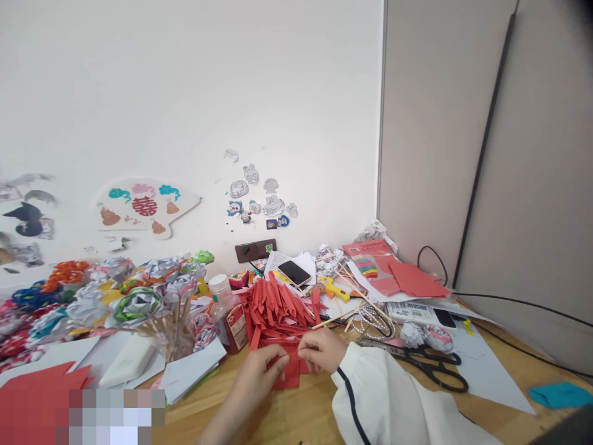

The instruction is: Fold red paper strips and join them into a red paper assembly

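Note:
Low in the middle of the head view, my left hand [265, 366] pinches the left side of a small piece of red paper [291, 372] just above the wooden table [208, 402]. Close by on the right, my right hand [323, 350] is closed at the same paper, its fingertips bent inward; a white sleeve covers that arm. The fingers partly hide the paper's edges. Right behind both hands lies a heap of folded red paper strips [273, 306]. A small red box [236, 327] stands left of the heap.
Paper flowers [139, 306] crowd the left side, beside a clear jar [221, 293]. Behind the heap lie a phone [294, 272] and a yellow glue gun [334, 288]. Black scissors [438, 368], a bead string [370, 321] and red sheets [419, 278] lie right.

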`<state>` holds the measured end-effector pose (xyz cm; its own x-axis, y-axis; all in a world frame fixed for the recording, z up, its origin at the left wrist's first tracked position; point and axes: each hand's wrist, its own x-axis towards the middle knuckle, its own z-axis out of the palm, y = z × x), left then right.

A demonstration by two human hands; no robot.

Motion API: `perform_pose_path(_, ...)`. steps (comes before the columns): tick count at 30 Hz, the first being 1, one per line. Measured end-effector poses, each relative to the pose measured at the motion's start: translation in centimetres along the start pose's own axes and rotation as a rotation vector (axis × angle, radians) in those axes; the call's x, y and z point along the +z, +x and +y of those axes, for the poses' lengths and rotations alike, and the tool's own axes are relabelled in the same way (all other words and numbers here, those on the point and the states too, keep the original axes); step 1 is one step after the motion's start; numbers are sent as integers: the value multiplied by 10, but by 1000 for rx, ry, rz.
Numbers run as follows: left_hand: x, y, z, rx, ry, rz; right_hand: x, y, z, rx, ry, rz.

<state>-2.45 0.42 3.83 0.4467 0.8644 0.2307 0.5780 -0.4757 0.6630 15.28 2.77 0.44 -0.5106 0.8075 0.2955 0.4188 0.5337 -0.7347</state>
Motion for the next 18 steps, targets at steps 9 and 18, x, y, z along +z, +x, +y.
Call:
perform_pose_path(9,-8,7,-23,-144,-118,148,-19,6,11,-7,-149,225)
perform_pose_path(18,-5,-3,-22,60,311,-19,-24,11,33,140,-353,425)
